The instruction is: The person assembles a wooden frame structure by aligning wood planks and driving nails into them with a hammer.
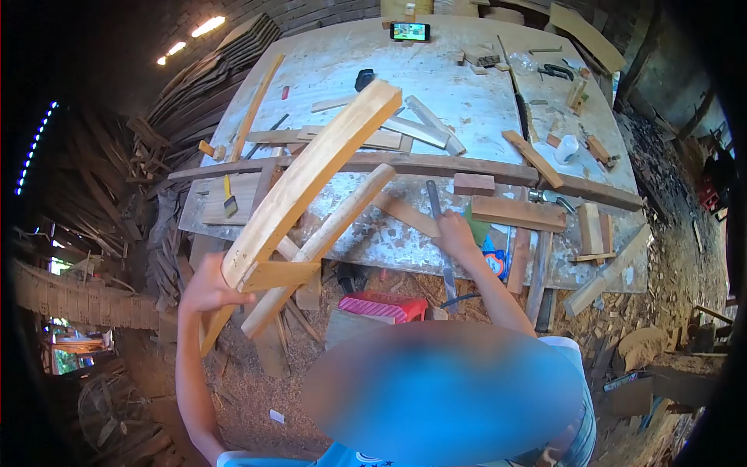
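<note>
My left hand is closed around the lower end of a pale wooden frame. That frame has a thick, slightly curved beam, a rounded rail beside it and a short crosspiece between them. It is tilted, its far end raised over the workbench. Over the bench's front edge, my right hand is wrapped around a long flat metal file, whose two ends show above and below the fist. Close by the right wrist sits a blue tape measure.
The workbench carries wood offcuts, a long dark beam across it, a yellow-handled brush, a hammer, a white cup and a propped phone. A red box lies below the front edge, among wood shavings.
</note>
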The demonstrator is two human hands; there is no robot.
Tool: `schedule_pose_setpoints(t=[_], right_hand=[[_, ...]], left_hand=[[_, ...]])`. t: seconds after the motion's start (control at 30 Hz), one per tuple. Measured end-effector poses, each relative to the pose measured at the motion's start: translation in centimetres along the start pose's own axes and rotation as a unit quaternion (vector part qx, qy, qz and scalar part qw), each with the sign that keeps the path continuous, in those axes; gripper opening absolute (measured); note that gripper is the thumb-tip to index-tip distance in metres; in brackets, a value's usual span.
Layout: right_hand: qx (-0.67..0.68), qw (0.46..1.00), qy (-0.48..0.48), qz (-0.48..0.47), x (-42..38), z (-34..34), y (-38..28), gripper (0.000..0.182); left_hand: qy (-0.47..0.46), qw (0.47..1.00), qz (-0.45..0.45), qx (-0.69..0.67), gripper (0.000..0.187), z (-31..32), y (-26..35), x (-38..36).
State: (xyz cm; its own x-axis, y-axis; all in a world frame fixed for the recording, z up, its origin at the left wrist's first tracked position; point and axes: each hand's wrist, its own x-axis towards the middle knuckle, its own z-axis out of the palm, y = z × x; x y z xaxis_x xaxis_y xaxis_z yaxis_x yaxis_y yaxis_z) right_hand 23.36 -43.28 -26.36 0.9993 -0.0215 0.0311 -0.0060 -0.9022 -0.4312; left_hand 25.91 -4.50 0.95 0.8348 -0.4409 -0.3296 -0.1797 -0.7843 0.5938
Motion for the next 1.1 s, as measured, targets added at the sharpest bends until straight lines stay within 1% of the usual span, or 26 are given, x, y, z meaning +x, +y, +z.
schedule_pose_setpoints(t=[0.17,0.27,0.37,0.4,0.43,0.47,0.5,0.57,0.6,0.67,0.77,0.87,0.93,0.97,1.03,1.07,1.1], right_hand=[[-0.041,0.998,0.004,0.042,-1.1,-1.8,0.6,0.034],[-0.063,0.996,0.001,0.067,-2.1,-2.6,1.6,0.032],[-0.080,0.994,0.009,0.076,-3.3,-2.9,2.7,0.030],[-0.084,0.993,0.004,0.084,-3.4,-3.1,3.0,0.030],[-0.088,0.992,-0.001,0.092,-3.6,-3.3,3.3,0.029],[-0.099,0.992,0.010,0.082,-4.0,-3.5,3.6,0.028],[-0.115,0.992,0.030,0.043,-4.5,-3.9,3.9,0.029],[-0.147,0.985,0.078,-0.040,-5.4,-5.2,4.0,0.029],[-0.144,0.983,0.102,-0.054,-6.0,-6.0,3.6,0.028],[-0.138,0.976,0.147,-0.081,-7.2,-8.2,2.8,0.026],[-0.091,0.989,0.100,-0.060,-8.2,-12.0,1.7,0.027],[0.018,0.986,0.125,-0.110,-9.0,-15.4,1.0,0.025],[0.096,0.985,0.139,-0.038,-9.2,-18.9,-1.5,0.024],[0.136,0.980,0.143,0.001,-9.4,-20.2,-2.6,0.024],[0.168,0.959,0.219,-0.059,-8.8,-21.7,-3.4,0.022],[0.184,0.945,0.258,-0.086,-8.2,-22.5,-3.7,0.021],[0.213,0.933,0.277,-0.090,-7.6,-23.1,-4.6,0.022]], left_hand=[[-0.003,1.000,0.004,-0.017,0.055,-0.4,-0.3,0.9],[-0.014,0.998,0.031,-0.043,0.056,0.1,0.4,1.9],[-0.034,0.999,0.020,0.005,0.056,0.7,1.4,3.2],[-0.027,0.996,0.083,0.029,0.051,1.2,0.9,4.0],[-0.033,0.993,0.097,0.052,0.050,1.7,0.9,4.8],[-0.039,0.990,0.111,0.075,0.050,2.1,1.1,5.6],[-0.042,0.986,0.126,0.098,0.049,2.5,1.2,6.3],[-0.058,0.983,0.144,0.097,0.050,3.2,1.1,7.8],[-0.067,0.981,0.153,0.095,0.050,3.2,1.1,8.3],[-0.072,0.983,0.143,0.091,0.049,2.7,1.3,8.6],[-0.081,0.985,0.126,0.084,0.051,3.1,0.4,9.4],[-0.053,0.981,0.140,0.120,0.055,3.4,0.4,10.4],[-0.031,0.974,0.155,0.162,0.057,3.5,0.2,10.6],[-0.005,0.970,0.166,0.175,0.058,3.4,0.0,10.4],[0.043,0.960,0.189,0.203,0.060,3.5,-0.2,9.8],[0.058,0.959,0.163,0.224,0.067,3.5,-0.1,9.1],[0.086,0.957,0.180,0.210,0.069,3.7,-0.4,8.8]])
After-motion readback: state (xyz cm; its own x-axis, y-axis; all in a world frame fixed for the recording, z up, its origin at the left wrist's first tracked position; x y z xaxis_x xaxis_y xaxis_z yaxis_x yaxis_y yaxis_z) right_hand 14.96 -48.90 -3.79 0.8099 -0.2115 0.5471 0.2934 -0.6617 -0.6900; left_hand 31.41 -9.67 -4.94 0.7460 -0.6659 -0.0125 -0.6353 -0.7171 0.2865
